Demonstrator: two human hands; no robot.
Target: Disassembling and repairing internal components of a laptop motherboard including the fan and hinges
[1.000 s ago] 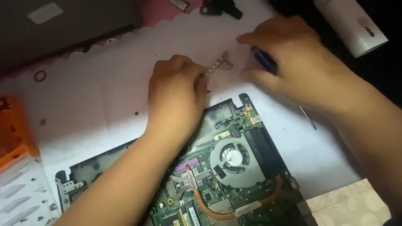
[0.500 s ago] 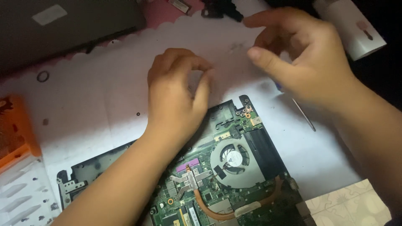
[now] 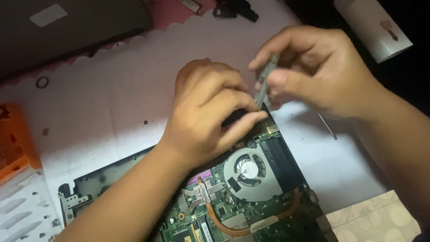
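Thin grey metal bracket strip (image 3: 263,85) standing near-upright, tilted, being pinched between right hand (image 3: 318,71) thumb and forefinger; fingers clamped on strip. Left hand (image 3: 210,112) curling just beside strip's lower end, fingertips (image 3: 257,117) drawn together, touching strip base; whether gripping it, cannot tell. Directly under fingers: corner of opened laptop chassis with green circuit board (image 3: 233,210). Round grey cooling fan (image 3: 248,172) lying just below left fingertips, copper heat pipe (image 3: 251,228) beyond. Slim metal tool (image 3: 328,127) resting on white scalloped mat (image 3: 98,112) under right hand. Orange plastic tray (image 3: 15,143) well apart, far left.
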